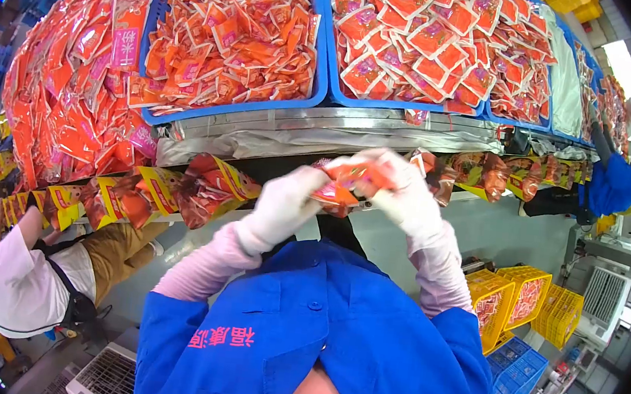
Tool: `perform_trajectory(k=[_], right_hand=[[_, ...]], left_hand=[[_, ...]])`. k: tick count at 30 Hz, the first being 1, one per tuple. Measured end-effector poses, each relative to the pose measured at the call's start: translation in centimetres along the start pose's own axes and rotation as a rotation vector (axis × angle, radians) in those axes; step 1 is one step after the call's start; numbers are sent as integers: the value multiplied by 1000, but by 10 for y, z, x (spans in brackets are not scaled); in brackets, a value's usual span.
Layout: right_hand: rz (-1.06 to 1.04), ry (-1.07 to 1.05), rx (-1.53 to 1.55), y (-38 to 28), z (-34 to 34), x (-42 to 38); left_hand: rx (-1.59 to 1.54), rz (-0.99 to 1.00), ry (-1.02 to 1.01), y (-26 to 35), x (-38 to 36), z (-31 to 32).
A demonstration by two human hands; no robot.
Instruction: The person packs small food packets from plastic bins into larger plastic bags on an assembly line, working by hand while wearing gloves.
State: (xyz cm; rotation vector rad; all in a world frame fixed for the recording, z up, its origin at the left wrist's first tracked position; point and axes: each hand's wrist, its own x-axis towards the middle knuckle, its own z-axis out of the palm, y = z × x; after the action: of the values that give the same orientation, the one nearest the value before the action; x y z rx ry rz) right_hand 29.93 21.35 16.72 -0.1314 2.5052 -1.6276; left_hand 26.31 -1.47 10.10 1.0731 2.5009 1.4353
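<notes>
Three blue crates (320, 82) of orange sachets (233, 27) crowd the steel worktable (323, 125).

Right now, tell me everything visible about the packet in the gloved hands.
The orange snack packet is a small sealed pouch of glossy plastic film with pale print, creased. It sits mid-frame, just in front of the metal table edge, pinched between the left hand and the right hand, both in white gloves. Its contents are not visible.
</notes>
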Motion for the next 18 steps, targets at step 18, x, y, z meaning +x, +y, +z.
perform_trajectory(k=[18], right_hand=[[-2, -708, -564, 5, 43, 121]], left_hand=[[489, -91, 172, -68, 44, -68]])
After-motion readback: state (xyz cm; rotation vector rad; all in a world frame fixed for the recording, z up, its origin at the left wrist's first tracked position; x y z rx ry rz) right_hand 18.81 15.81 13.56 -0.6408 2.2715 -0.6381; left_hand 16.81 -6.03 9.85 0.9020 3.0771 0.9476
